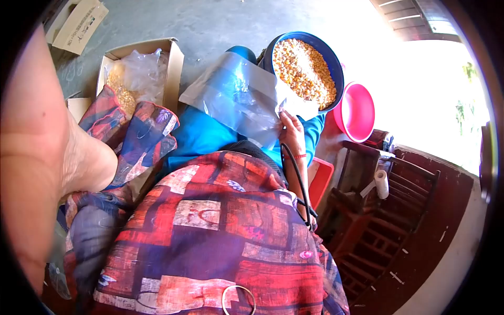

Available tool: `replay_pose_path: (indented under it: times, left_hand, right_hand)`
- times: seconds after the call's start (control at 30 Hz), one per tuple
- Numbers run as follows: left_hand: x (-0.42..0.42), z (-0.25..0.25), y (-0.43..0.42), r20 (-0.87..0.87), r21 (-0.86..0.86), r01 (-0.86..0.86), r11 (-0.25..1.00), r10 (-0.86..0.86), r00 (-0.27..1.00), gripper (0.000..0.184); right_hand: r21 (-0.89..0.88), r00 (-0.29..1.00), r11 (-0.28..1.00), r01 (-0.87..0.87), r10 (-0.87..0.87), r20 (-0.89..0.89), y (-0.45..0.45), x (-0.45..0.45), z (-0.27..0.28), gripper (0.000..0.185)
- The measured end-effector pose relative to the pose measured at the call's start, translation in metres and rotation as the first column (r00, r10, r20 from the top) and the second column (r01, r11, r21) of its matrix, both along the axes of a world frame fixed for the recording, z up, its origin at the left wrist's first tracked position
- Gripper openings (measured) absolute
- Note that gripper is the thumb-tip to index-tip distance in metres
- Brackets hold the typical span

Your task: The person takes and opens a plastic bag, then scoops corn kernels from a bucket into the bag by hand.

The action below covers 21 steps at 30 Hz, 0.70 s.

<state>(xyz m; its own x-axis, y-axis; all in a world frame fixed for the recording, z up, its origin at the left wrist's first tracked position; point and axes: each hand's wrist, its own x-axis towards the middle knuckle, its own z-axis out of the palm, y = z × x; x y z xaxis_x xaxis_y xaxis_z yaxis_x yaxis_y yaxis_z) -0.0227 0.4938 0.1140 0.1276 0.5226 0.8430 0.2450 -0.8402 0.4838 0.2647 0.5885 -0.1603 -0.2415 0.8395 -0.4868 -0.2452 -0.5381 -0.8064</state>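
Note:
My right hand, with a red thread at the wrist, pinches the edge of a clear plastic bag. The bag spreads flat over my blue-clothed knee, and its right end reaches a dark blue bucket. Orange-yellow corn kernels fill this bucket. At the far left my left arm is raised very close to the camera, bent with the elbow showing. Of my left hand only a blurred part near the wrist seems visible; its fingers are out of sight.
A cardboard box on the grey floor holds clear plastic and yellow grains. Beside the bucket stands a pink tub. A red tray, a wooden chair and a white roll are at right. A black cable crosses my right forearm.

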Motion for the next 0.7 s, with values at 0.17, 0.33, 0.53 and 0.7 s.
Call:
replay_pose_path:
  times: [0.17, 0.33, 0.53, 0.7]
  left_hand:
    - [0.006, 0.002, 0.005, -0.007, -0.003, 0.019, 1.0, -0.019, 1.0, 0.013]
    - [0.014, 0.006, 0.003, -0.016, 0.024, 0.017, 1.0, -0.017, 1.0, 0.013]
    - [0.019, 0.01, 0.005, -0.03, 0.04, 0.011, 0.999, -0.01, 0.999, 0.013]
    - [0.022, 0.011, 0.008, -0.034, 0.041, 0.011, 0.999, -0.01, 0.999, 0.013]
  right_hand:
    - [-0.009, 1.0, 1.0, -0.016, 0.016, 0.009, -0.001, 0.006, -0.003, 0.02]
    - [0.014, 1.0, 1.0, -0.018, 0.018, -0.016, -0.002, 0.005, 0.0, 0.021]
    - [0.036, 1.0, 0.999, -0.003, 0.004, -0.024, -0.003, 0.009, -0.003, 0.021]
    - [0.019, 1.0, 1.0, 0.018, -0.017, -0.025, -0.003, 0.009, -0.004, 0.02]
